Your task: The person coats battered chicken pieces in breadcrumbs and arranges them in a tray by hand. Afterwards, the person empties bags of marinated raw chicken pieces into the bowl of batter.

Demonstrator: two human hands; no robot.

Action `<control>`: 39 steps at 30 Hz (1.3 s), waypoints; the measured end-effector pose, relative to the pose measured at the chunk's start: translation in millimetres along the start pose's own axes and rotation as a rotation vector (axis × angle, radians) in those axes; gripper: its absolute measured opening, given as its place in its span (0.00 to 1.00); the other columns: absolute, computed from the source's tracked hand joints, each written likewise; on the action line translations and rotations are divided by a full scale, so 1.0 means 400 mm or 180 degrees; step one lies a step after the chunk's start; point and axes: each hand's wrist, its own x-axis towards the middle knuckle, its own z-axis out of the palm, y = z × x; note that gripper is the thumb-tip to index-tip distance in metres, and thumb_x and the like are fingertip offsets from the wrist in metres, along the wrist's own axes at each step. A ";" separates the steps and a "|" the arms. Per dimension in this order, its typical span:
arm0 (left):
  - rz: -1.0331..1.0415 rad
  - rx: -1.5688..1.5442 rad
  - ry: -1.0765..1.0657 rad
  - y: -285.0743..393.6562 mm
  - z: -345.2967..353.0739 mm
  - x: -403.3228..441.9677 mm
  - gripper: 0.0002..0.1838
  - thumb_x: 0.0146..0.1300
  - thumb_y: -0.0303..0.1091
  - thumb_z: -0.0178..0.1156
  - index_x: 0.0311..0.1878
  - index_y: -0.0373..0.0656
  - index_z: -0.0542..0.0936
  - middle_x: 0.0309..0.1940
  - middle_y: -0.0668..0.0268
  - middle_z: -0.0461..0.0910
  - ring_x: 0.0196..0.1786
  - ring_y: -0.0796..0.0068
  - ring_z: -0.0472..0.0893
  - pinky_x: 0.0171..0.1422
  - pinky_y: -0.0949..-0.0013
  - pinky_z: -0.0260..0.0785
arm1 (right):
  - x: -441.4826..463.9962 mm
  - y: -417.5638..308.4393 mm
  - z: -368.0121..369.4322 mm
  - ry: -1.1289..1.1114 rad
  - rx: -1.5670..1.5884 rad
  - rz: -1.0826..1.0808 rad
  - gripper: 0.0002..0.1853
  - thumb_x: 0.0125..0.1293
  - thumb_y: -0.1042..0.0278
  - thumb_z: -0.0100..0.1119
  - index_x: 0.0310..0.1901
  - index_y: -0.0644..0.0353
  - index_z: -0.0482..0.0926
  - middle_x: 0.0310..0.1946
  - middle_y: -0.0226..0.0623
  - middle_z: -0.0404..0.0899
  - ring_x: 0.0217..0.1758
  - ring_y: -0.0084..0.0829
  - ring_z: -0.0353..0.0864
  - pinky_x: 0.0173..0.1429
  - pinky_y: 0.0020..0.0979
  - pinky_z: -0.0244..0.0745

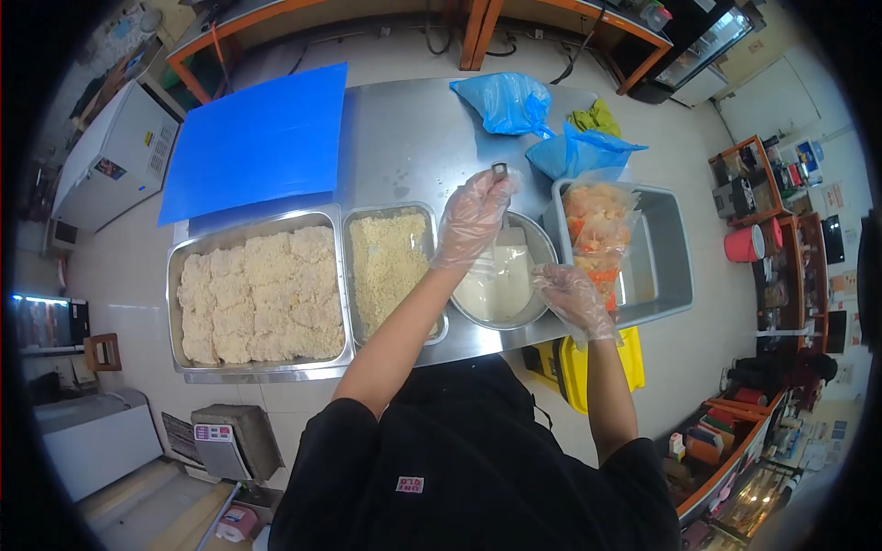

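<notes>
Closest to me, at the bottom of the frame, is the person's black shirt (478, 477). Two arms reach up to the middle, both with clear gloves on. The left grip (476, 220) is curled tight around the handle of a tool (500, 172). The handle stands up high, I think to keep the fingers out of the wet stuff. The right grip (577, 296) is at the right edge of a round bowl (496, 324); maybe it keeps the bowl from sliding, but I can't tell if the fingers pinch it. The bowl sits right of the middle, with a runny white mix (473, 301) inside.

Just left of it is a small tray (390, 208) of crumbs (381, 275). At the left is a big tray (262, 365) of crumby pieces (262, 294) in neat rows, probably so more fit. To the right, a gray bin (675, 248) holds clear bags (597, 216) of orange food. It all looks set close together for easy reaching.

Farther up the counter (395, 119) lie a blue board (257, 147), upper left, and two blue bags (505, 101), upper right.
</notes>
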 end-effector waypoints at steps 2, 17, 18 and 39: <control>-0.0108 -0.0249 -0.0129 -0.007 -0.007 -0.004 0.15 0.79 0.44 0.60 0.53 0.43 0.85 0.37 0.68 0.87 0.40 0.74 0.84 0.49 0.68 0.76 | -0.014 -0.029 -0.012 -0.0020 -0.0009 0.0071 0.17 0.69 0.66 0.66 0.56 0.66 0.86 0.49 0.51 0.88 0.52 0.43 0.90 0.60 0.37 0.82; -0.0102 0.1025 -0.0669 0.118 -0.066 -0.027 0.20 0.80 0.51 0.57 0.51 0.44 0.85 0.36 0.70 0.86 0.40 0.74 0.81 0.49 0.67 0.72 | -0.014 -0.042 -0.046 -0.0022 0.0264 -0.0203 0.18 0.70 0.64 0.65 0.55 0.67 0.85 0.48 0.51 0.88 0.51 0.40 0.90 0.60 0.37 0.82; 0.0047 0.1074 -0.0494 0.112 -0.060 -0.022 0.20 0.79 0.52 0.57 0.50 0.44 0.86 0.35 0.67 0.86 0.38 0.69 0.81 0.48 0.65 0.73 | -0.016 -0.050 -0.048 -0.0036 0.0215 -0.0211 0.18 0.70 0.63 0.65 0.55 0.67 0.85 0.48 0.51 0.88 0.52 0.40 0.90 0.60 0.37 0.82; -0.0704 0.0803 0.0988 -0.162 -0.076 0.170 0.25 0.71 0.48 0.69 0.63 0.42 0.81 0.48 0.65 0.86 0.48 0.72 0.82 0.54 0.66 0.74 | 0.025 0.196 -0.303 -0.0389 0.2367 -0.0402 0.13 0.76 0.67 0.66 0.57 0.60 0.85 0.54 0.27 0.85 0.56 0.23 0.81 0.67 0.29 0.74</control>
